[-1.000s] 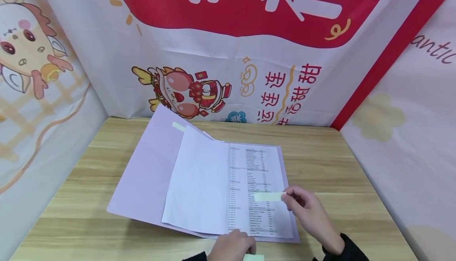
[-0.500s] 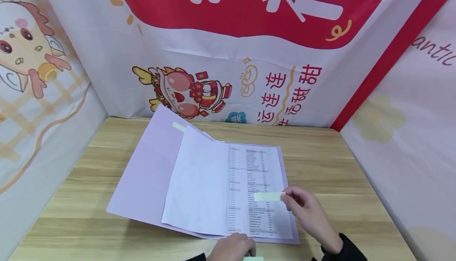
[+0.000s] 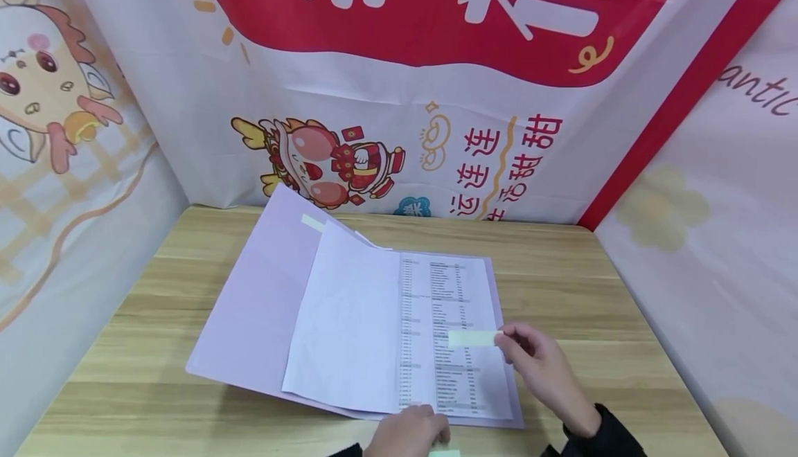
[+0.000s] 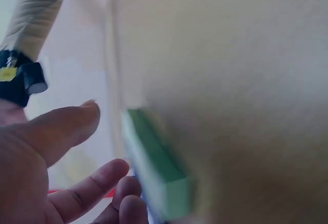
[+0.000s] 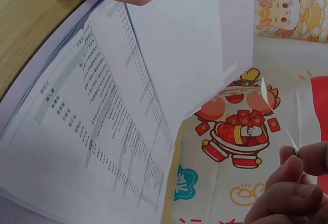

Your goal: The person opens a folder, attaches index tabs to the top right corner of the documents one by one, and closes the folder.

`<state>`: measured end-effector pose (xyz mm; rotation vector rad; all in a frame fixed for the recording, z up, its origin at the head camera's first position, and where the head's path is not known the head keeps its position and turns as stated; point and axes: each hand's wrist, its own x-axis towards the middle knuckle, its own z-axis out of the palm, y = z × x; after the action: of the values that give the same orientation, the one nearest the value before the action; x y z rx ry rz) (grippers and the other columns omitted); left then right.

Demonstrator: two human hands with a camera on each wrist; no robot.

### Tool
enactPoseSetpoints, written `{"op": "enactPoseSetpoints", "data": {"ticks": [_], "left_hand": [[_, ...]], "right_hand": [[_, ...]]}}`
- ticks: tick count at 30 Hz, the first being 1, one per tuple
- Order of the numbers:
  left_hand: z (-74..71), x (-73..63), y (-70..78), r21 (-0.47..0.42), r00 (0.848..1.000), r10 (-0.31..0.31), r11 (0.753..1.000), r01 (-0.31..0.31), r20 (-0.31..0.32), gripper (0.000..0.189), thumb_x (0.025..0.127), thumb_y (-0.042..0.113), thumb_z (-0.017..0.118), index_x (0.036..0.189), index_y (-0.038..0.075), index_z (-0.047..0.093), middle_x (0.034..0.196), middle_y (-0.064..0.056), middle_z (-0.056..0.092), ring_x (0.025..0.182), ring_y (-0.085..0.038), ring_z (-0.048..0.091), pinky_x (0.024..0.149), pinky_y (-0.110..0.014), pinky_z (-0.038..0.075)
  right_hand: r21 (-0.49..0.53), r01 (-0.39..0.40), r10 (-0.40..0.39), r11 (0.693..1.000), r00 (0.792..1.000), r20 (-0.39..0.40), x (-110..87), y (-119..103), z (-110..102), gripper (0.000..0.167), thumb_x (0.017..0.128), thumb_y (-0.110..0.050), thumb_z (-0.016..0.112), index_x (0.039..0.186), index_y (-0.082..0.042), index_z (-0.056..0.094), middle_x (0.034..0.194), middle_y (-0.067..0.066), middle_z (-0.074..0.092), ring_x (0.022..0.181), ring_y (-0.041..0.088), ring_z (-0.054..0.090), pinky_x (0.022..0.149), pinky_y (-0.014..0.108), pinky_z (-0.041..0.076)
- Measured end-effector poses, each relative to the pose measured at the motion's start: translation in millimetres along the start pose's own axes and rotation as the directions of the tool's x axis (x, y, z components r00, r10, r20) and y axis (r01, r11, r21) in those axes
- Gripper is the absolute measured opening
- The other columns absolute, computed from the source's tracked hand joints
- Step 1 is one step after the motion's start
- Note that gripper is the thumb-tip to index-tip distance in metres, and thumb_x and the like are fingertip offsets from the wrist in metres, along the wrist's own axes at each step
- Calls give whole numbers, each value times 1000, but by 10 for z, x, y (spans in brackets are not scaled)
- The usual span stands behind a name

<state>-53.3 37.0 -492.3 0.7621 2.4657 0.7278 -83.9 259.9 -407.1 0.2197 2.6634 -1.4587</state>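
My right hand (image 3: 545,370) pinches one end of a pale green sticky note strip (image 3: 472,338) between thumb and forefinger. The strip extends left over the printed sheet (image 3: 418,381) in the head view and looks thin and curved, edge-on, in the right wrist view. That sheet lies in an open lilac folder (image 3: 243,311). My left hand (image 3: 405,433) rests at the folder's near edge, thumb apart from loosely bent fingers (image 4: 89,190). Beside those fingers is a small green sticky note pad (image 4: 156,170), mostly cut off at the bottom of the head view.
A turned white page (image 3: 349,325) leans against the folder's raised left cover. Another pale strip (image 3: 313,222) is stuck near that cover's top edge. The wooden table (image 3: 561,270) meets printed cloth walls (image 3: 405,83) at the back and both sides.
My right hand has shifted slightly up and to the right with the strip, still over the printed sheet. My left hand and the folder have hardly moved.
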Motion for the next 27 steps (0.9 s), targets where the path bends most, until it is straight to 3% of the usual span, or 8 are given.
{"op": "enactPoseSetpoints", "data": {"ticks": [5, 8, 15, 19, 23, 27], "left_hand": [[-338, 17, 110, -94, 989, 37, 994, -51, -142, 20, 87, 34, 80, 98, 19, 74, 77, 14, 59, 67, 1, 51, 58, -23, 44], [-571, 90, 168, -86, 969, 43, 994, -66, -244, 17, 89, 30, 78, 101, 18, 74, 79, 13, 61, 67, 0, 52, 57, -23, 43], [-1058, 436, 303, -44, 908, -25, 999, 8, -418, 17, 94, 28, 74, 106, 16, 75, 86, 7, 68, 71, -5, 58, 58, -22, 46], [-1276, 672, 374, -47, 884, -73, 997, 58, -462, 18, 96, 28, 72, 108, 15, 75, 84, 6, 66, 68, -7, 56, 55, -23, 45], [-1430, 912, 393, -54, 874, -107, 994, 92, -474, 19, 97, 28, 69, 110, 15, 74, 82, 5, 64, 67, -9, 56, 54, -24, 45], [-1535, 1150, 374, -45, 870, -115, 993, 107, -480, 20, 98, 26, 69, 112, 14, 75, 90, 1, 69, 75, -13, 62, 59, -26, 49]], "right_hand": [[8, -23, 23, 1000, 999, -26, 101, 12, -79, 18, 105, -18, 57, 102, -2, 66, 82, 6, 56, 75, 20, 52, 63, 26, 43], [41, -35, 36, 999, 999, -36, 178, 32, -142, 23, 106, -22, 55, 104, -1, 64, 84, 7, 56, 75, 20, 51, 61, 26, 42], [92, -4, 9, 996, 999, -54, 408, 91, -301, 28, 109, -25, 50, 109, 1, 58, 86, 8, 53, 79, 22, 50, 63, 26, 43], [97, 31, -24, 995, 997, -73, 559, 116, -378, 29, 109, -25, 50, 108, 3, 57, 83, 7, 52, 72, 18, 48, 58, 25, 41], [86, 60, -53, 995, 996, -78, 718, 143, -445, 30, 109, -26, 50, 105, 3, 57, 81, 6, 52, 69, 16, 47, 56, 25, 38], [77, 65, -61, 995, 997, -54, 890, 164, -499, 31, 109, -26, 48, 106, 3, 58, 81, 6, 53, 70, 16, 47, 56, 25, 38]]}}
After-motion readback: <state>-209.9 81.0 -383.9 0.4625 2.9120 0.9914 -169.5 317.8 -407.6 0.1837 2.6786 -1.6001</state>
